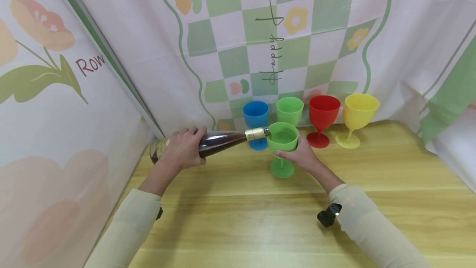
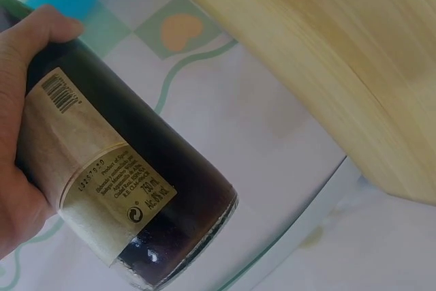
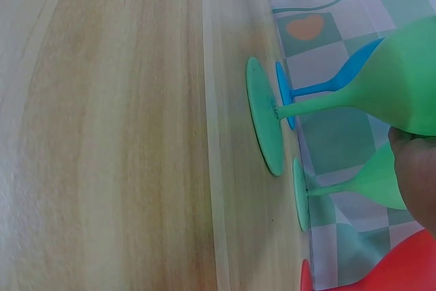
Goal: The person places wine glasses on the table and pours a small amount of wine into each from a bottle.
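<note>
My left hand (image 1: 185, 147) grips a dark wine bottle (image 1: 219, 141) round its body, the bottle tilted almost level with its neck toward the right. In the left wrist view the back label (image 2: 102, 168) and the glass base of the bottle show. The gold-banded mouth meets the rim of a green goblet (image 1: 282, 135). My right hand (image 1: 303, 154) holds that goblet's bowl from the right, thumb across its front. Upright, the goblet has its round foot (image 3: 264, 117) close over the wooden table in the right wrist view.
Behind stand a blue goblet (image 1: 255, 113), a second green goblet (image 1: 289, 108), a red goblet (image 1: 324, 111) and a yellow goblet (image 1: 360, 111), along the back of the wooden table (image 1: 238, 226). A printed curtain (image 1: 230, 32) hangs right behind them, and another fabric wall (image 1: 67, 135) borders the left.
</note>
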The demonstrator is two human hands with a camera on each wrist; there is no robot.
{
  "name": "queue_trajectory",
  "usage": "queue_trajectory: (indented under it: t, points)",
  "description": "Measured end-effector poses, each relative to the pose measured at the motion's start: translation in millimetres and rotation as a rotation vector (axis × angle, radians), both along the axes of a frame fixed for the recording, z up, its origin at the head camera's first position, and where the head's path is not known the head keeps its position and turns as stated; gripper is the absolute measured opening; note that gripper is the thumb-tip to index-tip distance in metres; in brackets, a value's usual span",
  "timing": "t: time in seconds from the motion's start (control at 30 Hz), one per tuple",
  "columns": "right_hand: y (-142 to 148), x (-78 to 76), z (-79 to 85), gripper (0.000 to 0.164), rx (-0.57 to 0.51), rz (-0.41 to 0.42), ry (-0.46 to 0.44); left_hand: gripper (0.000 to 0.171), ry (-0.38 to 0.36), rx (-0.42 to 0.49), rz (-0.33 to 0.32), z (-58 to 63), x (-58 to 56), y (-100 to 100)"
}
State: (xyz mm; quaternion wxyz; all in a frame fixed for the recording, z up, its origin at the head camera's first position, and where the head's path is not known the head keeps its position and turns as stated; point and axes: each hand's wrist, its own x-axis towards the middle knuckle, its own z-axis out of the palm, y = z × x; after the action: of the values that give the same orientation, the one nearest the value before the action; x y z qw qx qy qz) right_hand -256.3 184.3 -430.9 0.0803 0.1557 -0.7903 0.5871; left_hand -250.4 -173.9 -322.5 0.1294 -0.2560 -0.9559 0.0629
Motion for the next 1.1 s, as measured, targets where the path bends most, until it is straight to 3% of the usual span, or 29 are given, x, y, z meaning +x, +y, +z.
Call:
queue_trajectory:
  t: [1.1]
  points:
    - [-1.5, 0.5, 2.0, 0.071, -0.019, -0.004, 0.021, 0.081, 0.008, -0.023, 0.000, 3.6, 0.0, -0.2]
